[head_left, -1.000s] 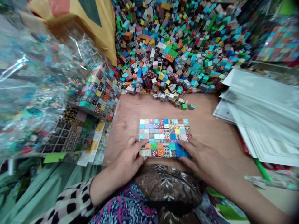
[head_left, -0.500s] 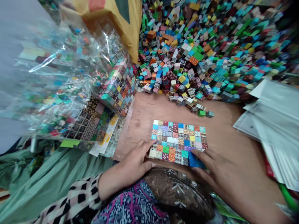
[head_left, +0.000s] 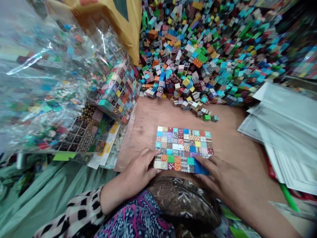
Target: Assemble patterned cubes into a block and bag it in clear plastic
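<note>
A flat rectangle of small patterned cubes [head_left: 183, 145] lies on the brown board [head_left: 146, 122] close to my body. My left hand [head_left: 138, 168] rests at its left edge, with thumb and index finger apart and touching the cubes' side. At the lower right corner is my right hand [head_left: 218, 172], its thumb at the near edge and its index finger on top, around the dark blue cubes [head_left: 200, 168]. Both hands hold the block of cubes from its two sides.
Beyond the board spreads a big heap of loose coloured cubes [head_left: 183, 66]. Clear bags of cubes [head_left: 54, 86] and a stacked cube block [head_left: 119, 92] stand left. Plastic sleeves [head_left: 284, 132] lie right, near a red and green tool [head_left: 288, 196].
The whole view has shifted, so the board and heap appear slightly further left. Both hands keep nearly the same place at the cube rectangle.
</note>
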Demonstrator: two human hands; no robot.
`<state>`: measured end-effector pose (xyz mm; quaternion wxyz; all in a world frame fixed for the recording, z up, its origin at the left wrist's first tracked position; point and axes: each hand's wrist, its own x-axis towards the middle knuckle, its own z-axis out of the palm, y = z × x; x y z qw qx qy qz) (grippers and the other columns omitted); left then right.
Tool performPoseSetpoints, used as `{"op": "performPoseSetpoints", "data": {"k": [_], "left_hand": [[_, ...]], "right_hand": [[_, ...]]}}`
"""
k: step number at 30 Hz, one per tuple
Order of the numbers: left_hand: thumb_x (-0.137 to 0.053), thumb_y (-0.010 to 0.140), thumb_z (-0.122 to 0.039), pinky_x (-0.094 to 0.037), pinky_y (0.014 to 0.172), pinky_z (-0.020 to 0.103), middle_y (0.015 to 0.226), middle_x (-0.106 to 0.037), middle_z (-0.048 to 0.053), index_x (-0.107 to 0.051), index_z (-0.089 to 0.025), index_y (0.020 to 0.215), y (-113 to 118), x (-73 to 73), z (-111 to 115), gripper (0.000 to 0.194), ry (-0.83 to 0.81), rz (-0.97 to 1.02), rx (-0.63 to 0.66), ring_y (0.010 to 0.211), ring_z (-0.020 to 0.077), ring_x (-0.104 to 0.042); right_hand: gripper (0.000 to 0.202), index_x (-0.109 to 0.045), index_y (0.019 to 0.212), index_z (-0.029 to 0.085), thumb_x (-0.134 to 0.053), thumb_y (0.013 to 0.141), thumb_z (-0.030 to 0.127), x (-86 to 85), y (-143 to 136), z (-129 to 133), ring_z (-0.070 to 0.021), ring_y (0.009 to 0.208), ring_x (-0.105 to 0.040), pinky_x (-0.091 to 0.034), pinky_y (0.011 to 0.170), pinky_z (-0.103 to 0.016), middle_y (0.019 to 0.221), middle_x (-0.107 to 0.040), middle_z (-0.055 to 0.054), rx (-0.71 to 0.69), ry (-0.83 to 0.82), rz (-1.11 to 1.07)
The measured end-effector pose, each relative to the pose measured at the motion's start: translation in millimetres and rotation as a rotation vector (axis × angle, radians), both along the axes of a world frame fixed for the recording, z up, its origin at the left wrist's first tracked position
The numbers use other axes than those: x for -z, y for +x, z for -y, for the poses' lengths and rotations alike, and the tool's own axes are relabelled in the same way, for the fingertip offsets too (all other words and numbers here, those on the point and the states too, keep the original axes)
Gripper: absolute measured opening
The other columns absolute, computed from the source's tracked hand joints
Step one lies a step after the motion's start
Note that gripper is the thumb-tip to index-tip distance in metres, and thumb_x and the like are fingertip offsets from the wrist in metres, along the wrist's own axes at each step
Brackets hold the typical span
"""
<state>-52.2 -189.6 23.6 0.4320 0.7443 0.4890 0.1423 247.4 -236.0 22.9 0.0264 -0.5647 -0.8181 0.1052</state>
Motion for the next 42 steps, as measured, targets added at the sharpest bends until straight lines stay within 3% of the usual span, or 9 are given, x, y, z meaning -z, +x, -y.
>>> {"op": "performPoseSetpoints", "data": {"k": [3, 7, 13, 18, 24, 30, 36, 42], "left_hand": [[-0.066, 0.083, -0.019, -0.053, 0.092, 0.048, 0.110, -0.063, 0.009, -0.052, -0.019, 0.139, -0.5, 0.0, 2.1, 0.058, -0.008, 0.013, -0.021, 0.099, 0.0246, -0.061], [-0.067, 0.081, -0.017, -0.054, 0.094, 0.047, 0.117, -0.065, 0.011, -0.049, -0.018, 0.142, -1.5, -0.5, 6.0, 0.064, -0.034, 0.048, -0.062, 0.104, 0.0255, -0.062], [-0.063, 0.086, -0.020, -0.050, 0.107, 0.053, 0.133, -0.064, 0.013, -0.049, -0.018, 0.142, -2.1, -3.2, 9.9, 0.058, -0.013, 0.046, -0.060, 0.122, 0.0281, -0.060], [-0.059, 0.090, -0.022, -0.054, 0.102, 0.051, 0.124, -0.069, 0.016, -0.053, -0.011, 0.140, -1.3, -3.0, 10.7, 0.051, 0.059, 0.011, -0.035, 0.115, 0.0282, -0.065], [-0.055, 0.092, -0.023, -0.055, 0.103, 0.050, 0.128, -0.069, 0.015, -0.054, -0.014, 0.140, -3.3, -1.8, 9.0, 0.048, 0.098, -0.023, 0.014, 0.117, 0.0277, -0.065], [-0.057, 0.094, -0.030, -0.056, 0.100, 0.049, 0.128, -0.066, 0.014, -0.048, -0.019, 0.146, -8.3, 3.2, 3.6, 0.055, 0.167, -0.102, 0.039, 0.117, 0.0278, -0.065], [-0.051, 0.097, -0.041, -0.059, 0.093, 0.040, 0.120, -0.064, 0.009, -0.055, -0.025, 0.141, -10.6, 11.4, 2.0, 0.047, 0.199, -0.177, 0.050, 0.107, 0.0248, -0.068], [-0.046, 0.099, -0.042, -0.059, 0.092, 0.038, 0.120, -0.066, 0.008, -0.058, -0.029, 0.139, -12.1, 21.7, 4.2, 0.044, 0.242, -0.150, 0.002, 0.107, 0.0247, -0.068]], "right_hand": [[0.045, -0.061, 0.138, 0.019, -0.043, 0.098, 0.034, 0.3, 0.4, 0.2, -0.0292, 0.078, -0.069, -0.058, 0.066, -0.047, 0.100, -0.068, -0.016, -0.016, -0.008, -0.009], [0.048, -0.061, 0.138, 0.020, -0.051, 0.096, 0.040, 5.5, 0.6, -0.5, -0.0342, 0.092, -0.067, -0.058, 0.074, -0.051, 0.113, -0.062, -0.021, 0.019, 0.032, -0.020], [0.046, -0.060, 0.137, 0.023, -0.053, 0.096, 0.041, 16.4, -1.0, -1.3, -0.0348, 0.102, -0.064, -0.058, 0.079, -0.051, 0.121, -0.057, -0.019, -0.036, 0.074, -0.054], [0.043, -0.060, 0.137, 0.021, -0.049, 0.098, 0.036, 18.8, -1.9, -2.1, -0.0324, 0.099, -0.065, -0.060, 0.078, -0.049, 0.117, -0.057, -0.018, -0.082, 0.121, -0.064], [0.041, -0.063, 0.134, 0.020, -0.053, 0.096, 0.032, 7.1, -8.6, -4.1, -0.0291, 0.088, -0.068, -0.061, 0.072, -0.047, 0.110, -0.060, -0.017, -0.037, 0.023, -0.077], [0.065, -0.052, 0.146, 0.018, -0.070, 0.085, 0.032, -12.5, -6.6, -5.7, -0.0342, 0.099, -0.068, -0.061, 0.082, -0.049, 0.129, -0.057, -0.022, 0.123, -0.107, -0.104], [0.059, -0.051, 0.145, 0.018, -0.068, 0.089, 0.027, -14.4, -8.5, -4.8, -0.0323, 0.111, -0.062, -0.056, 0.095, -0.048, 0.130, -0.054, -0.019, 0.141, -0.182, -0.224], [0.044, -0.056, 0.137, 0.020, -0.061, 0.093, 0.021, -12.5, -15.0, -8.0, -0.0290, 0.106, -0.061, -0.055, 0.092, -0.047, 0.124, -0.056, -0.015, 0.122, -0.237, -0.306]]}}
